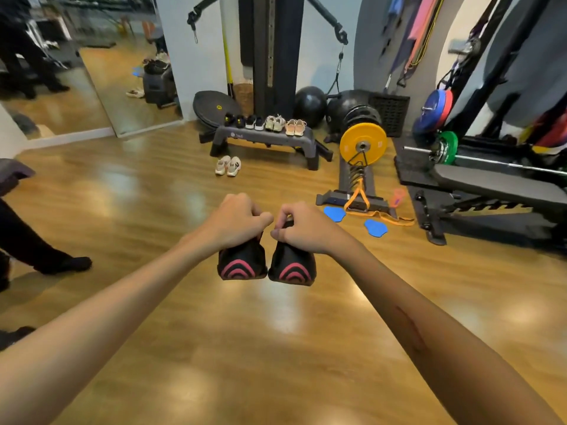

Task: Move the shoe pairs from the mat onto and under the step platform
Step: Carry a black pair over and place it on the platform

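Observation:
My left hand (236, 219) grips one black shoe with pink arcs (241, 262), and my right hand (302, 227) grips its twin (292, 266). Both shoes hang side by side above the wooden floor. Ahead by the wall stands the grey step platform (264, 137). On its top sit several pairs: black with yellow (233, 120), black and white (254, 122), beige (275, 123) and pink (295, 127). A white pair (228, 165) lies on the floor in front of the platform's left end. The mat is out of sight.
A yellow weight plate on a stand (363, 144) is just right of the platform, with blue sliders (335, 213) and orange straps on the floor. A barbell bench (491, 185) fills the right. Another person's leg and shoe (66, 263) are at the left. Mirrors line the far left wall.

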Motion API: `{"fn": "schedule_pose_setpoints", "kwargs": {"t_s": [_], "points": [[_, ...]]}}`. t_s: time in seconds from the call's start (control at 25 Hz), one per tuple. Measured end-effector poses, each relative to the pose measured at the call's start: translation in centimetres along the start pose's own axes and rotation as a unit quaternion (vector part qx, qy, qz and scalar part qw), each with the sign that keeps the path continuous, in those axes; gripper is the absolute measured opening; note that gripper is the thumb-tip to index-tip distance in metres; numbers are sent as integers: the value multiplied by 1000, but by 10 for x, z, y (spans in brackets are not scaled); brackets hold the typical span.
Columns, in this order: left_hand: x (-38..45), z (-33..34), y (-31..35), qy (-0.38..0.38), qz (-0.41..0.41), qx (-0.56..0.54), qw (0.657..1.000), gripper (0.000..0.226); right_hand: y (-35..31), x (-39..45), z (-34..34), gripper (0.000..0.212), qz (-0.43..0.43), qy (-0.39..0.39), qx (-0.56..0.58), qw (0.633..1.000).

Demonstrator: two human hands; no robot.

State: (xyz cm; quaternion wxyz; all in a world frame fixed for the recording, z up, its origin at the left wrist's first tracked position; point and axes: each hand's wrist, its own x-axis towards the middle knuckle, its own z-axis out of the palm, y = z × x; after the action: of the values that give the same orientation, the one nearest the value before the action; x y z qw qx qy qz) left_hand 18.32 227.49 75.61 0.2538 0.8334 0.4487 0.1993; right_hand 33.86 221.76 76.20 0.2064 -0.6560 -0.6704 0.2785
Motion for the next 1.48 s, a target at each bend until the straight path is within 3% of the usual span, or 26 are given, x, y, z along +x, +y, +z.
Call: {"fn": "schedule_pose_setpoints", "kwargs": {"t_s": [0.36,0.6,0.76,0.92,1.12,1.24,1.48], "points": [[293,16,-90,-15,-10,-2,1000,41,99,274,-75,16,-17,-1,-17,1000],[482,5,-162,-96,-35,-19,995,34,150,463,-122,8,20,-45,-30,998],[611,-3,-200,-114,-30,-2,993,29,192,589,-151,18,42,-60,-16,997],[740,4,-240,-137,-37,15,990,25,237,722,-181,15,11,-65,-20,998],[875,1,-291,-200,-65,15,977,20,283,873,-219,22,-25,-141,-58,988],[933,4,-334,-180,-90,34,979,32,297,958,-226,29,-26,-171,-77,982],[1065,7,-452,-186,-103,80,974,33,327,1130,-206,30,-12,-210,-87,974]]}}
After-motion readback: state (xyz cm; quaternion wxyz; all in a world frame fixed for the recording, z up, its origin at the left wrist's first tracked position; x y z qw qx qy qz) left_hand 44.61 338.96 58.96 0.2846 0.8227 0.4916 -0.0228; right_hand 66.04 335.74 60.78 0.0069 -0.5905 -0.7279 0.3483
